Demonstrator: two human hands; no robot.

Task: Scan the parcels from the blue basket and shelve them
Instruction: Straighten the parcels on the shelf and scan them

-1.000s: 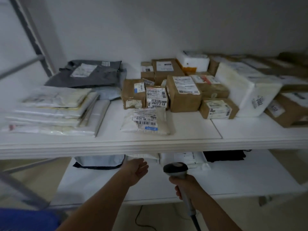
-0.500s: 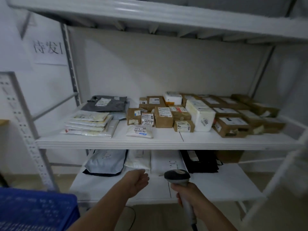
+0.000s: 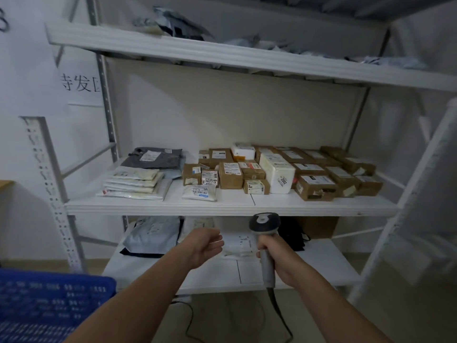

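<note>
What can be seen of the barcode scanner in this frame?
The barcode scanner is a handheld unit that looks like plastic: a dark grey head with a lighter oval patch on top and a pale grey handle. The right hand grips the handle, holding it roughly upright with the head facing the shelving. A dark cable trails from the handle's base toward the floor. It is held in front of the lower shelf, apart from the left hand.

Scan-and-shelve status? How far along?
Done: many parcels already sit on the middle shelf. In hand: right hand grips the scanner; left hand is open, holding no parcel. Left: fetch the next from the blue basket; its contents are not visible.
</note>
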